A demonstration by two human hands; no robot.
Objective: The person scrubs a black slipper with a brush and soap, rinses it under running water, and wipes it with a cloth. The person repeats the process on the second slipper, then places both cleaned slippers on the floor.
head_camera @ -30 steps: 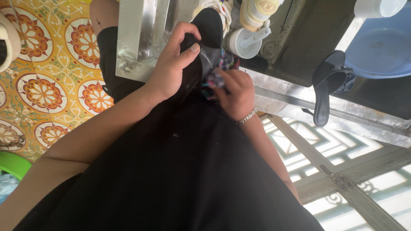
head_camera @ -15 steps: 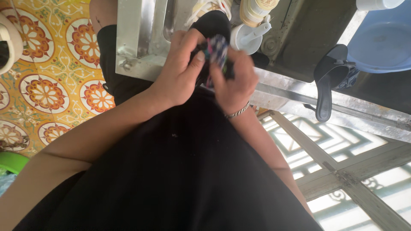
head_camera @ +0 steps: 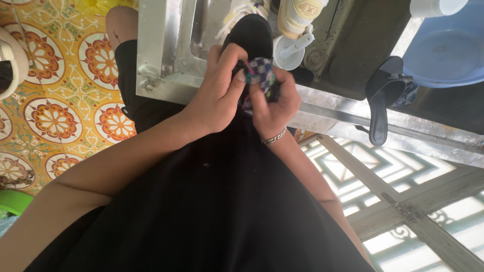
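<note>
The left hand [head_camera: 218, 90] pinches a small multicoloured cloth [head_camera: 260, 75] (possibly patterned fabric; details blur) against the black shoe [head_camera: 250, 34], above the metal sink edge [head_camera: 156, 50]. The right hand [head_camera: 275, 103] grips the cloth's other side.

- I counted two hands, the left hand [head_camera: 217, 95] and the right hand [head_camera: 275, 103], both closed on one small patterned cloth [head_camera: 259, 75].
- I saw one bracelet [head_camera: 275, 137] on the right wrist.
- I made out one black sandal [head_camera: 381, 98].
- One blue basin [head_camera: 443, 53] showed.
- I noted one white cup [head_camera: 433, 7].
- One cream bottle [head_camera: 297, 15] stood there.
</note>
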